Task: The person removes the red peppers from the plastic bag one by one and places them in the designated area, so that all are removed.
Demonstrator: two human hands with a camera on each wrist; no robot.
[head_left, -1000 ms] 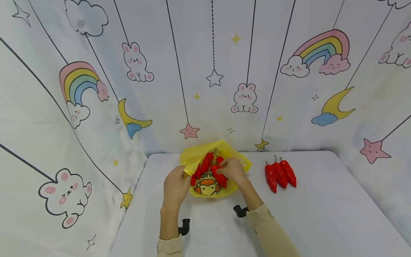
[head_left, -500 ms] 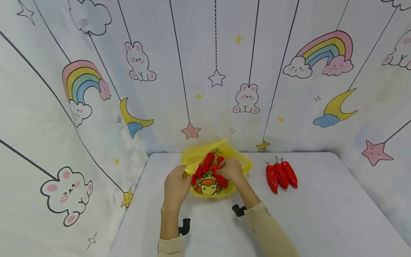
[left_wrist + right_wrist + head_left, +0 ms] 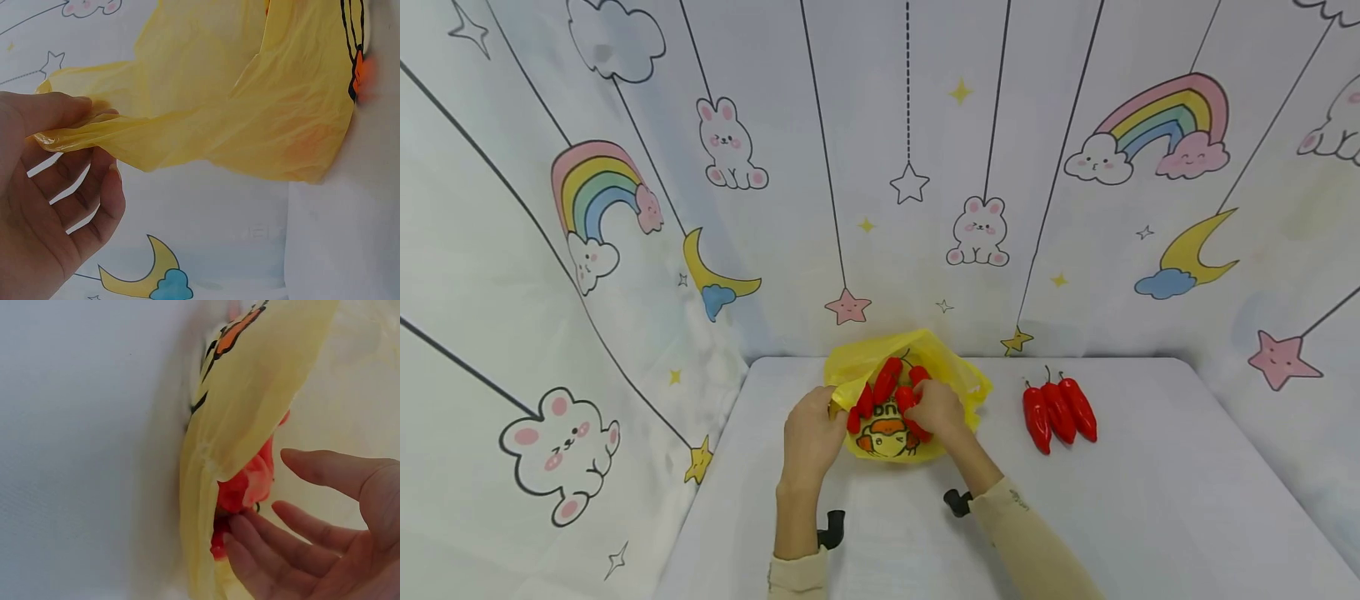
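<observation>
A yellow plastic bag with a printed cartoon face lies on the table, its mouth spread, several red peppers in it. At its left edge my left hand pinches the rim; the left wrist view shows the bag film between thumb and fingers of that hand. My right hand is inside the bag's mouth. In the right wrist view this hand has its thumb apart and fingertips against the red peppers, gripping none.
Three red peppers lie side by side on the white table, right of the bag. Behind the table hangs a white cloth printed with rabbits, stars and rainbows.
My right hand has let go of the pepper it held, which now lies in the bag, and has shifted slightly. My left hand keeps its pinch on the rim.
</observation>
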